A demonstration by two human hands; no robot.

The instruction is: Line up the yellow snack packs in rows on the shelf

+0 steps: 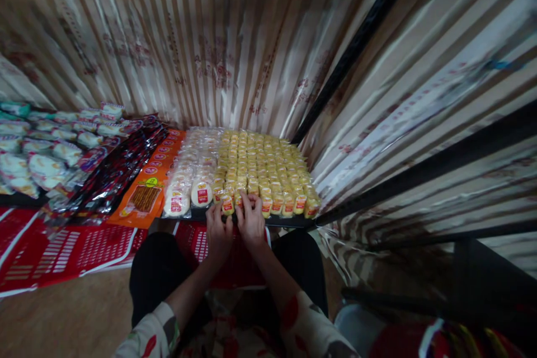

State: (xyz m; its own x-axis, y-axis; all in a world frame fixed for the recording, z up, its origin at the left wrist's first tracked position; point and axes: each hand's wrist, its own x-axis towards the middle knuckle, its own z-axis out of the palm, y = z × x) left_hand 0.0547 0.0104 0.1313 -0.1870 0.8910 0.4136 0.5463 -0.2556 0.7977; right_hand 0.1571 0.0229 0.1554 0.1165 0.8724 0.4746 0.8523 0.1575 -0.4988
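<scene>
Rows of small yellow snack packets [262, 165] with red-and-orange labels are packed tightly on the right part of a low shelf. At the front row, my left hand [218, 235] has its bent fingers and thumb around one yellow packet [227, 205]. Close beside it, my right hand [251, 225] is closed at a neighbouring packet, its fingertips over the front of the row. That packet is partly hidden by the fingers. Just left of the yellow rows stand clear-wrapped round white cakes [202, 194] with red labels.
An orange snack bag [145, 190], dark shiny packets [113, 170] and white-and-green packets [46, 162] lie farther left. Red printed sheeting [100, 249] hangs below the shelf's black edge [289, 222]. Black metal posts [356, 50] and striped curtain [201, 39] bound the back and right.
</scene>
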